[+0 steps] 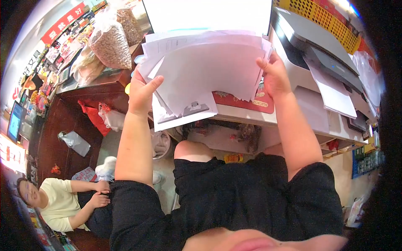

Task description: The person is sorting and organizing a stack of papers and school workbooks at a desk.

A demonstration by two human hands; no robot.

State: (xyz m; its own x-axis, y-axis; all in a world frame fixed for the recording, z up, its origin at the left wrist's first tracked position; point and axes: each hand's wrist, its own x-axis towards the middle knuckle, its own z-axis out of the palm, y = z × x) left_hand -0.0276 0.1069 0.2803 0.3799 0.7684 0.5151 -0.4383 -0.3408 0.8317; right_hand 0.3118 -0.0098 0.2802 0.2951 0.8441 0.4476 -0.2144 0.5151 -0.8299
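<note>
A loose stack of paper sheets [207, 69] is held up in front of me, its edges uneven. My left hand [141, 89] grips its left side with the thumb lying over the front. At the right edge my right hand [276, 75] pinches the stack between thumb and fingers. One sheet with a dark printed picture [196, 108] sticks out below the others at the lower left. Behind the stack glows a bright white screen [210, 14]. Partly covered beneath the papers, a red mat [245, 102] lies on the white desk.
A grey and white printer [317, 40] stands at the right, with paper sheets [333, 91] in its output. Bags of nuts or beans [111, 42] rest on the counter at the left. A seated person in a yellow shirt [59, 200] is at the lower left. A round bin [160, 144] stands under the desk.
</note>
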